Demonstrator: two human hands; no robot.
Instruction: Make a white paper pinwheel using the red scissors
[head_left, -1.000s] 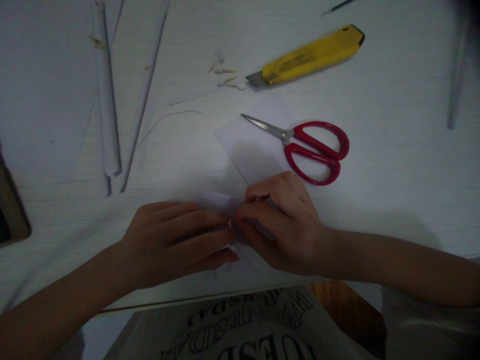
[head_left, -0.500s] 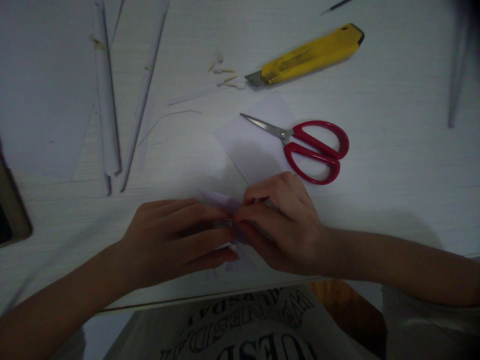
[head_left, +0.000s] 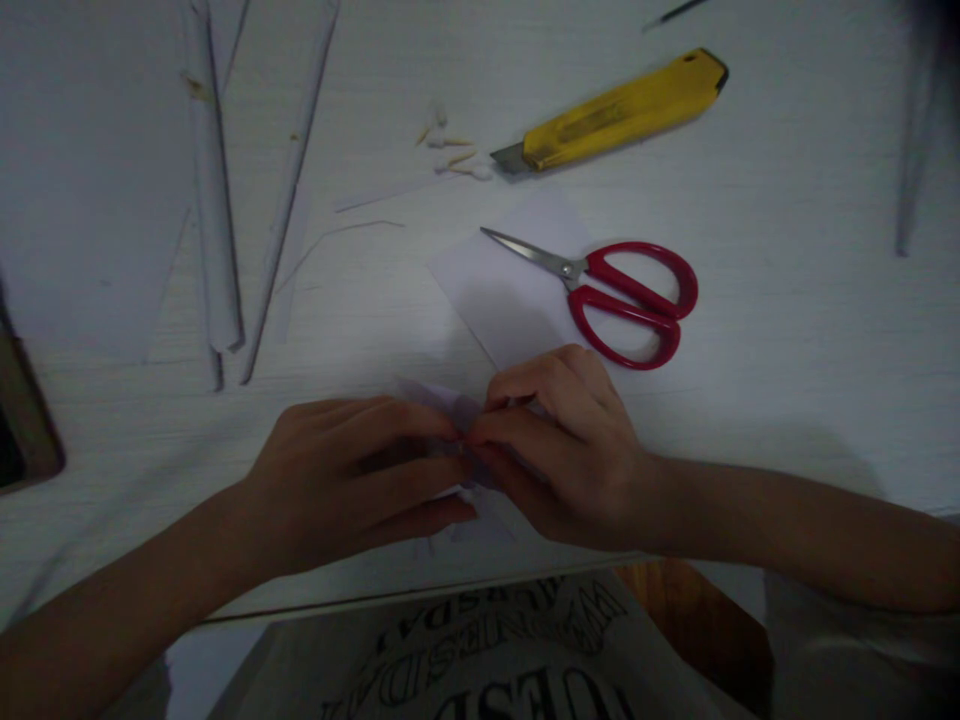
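Observation:
Near the table's front edge, my left hand (head_left: 360,480) and my right hand (head_left: 566,445) meet over a piece of white paper (head_left: 439,395). Fingertips of both hands press together on the paper, and a tiny pale bit shows between them. Most of the paper lies hidden under the fingers; one pointed corner sticks out beyond them and another part shows below. Just past my right hand, red-handled scissors (head_left: 574,270) rest closed on a white paper square (head_left: 510,280).
A yellow utility knife (head_left: 622,110) lies at the back with its blade out, beside several cut cotton swab ends (head_left: 454,150). Rolled paper tubes (head_left: 214,200), a paper sheet (head_left: 90,180) and a phone-like object (head_left: 30,420) are on the left. Thin paper strips (head_left: 390,195) lie mid-table.
Almost nothing differs. My left fingertips have shifted very slightly at the pinch point; the right hand and the tools stay where they were.

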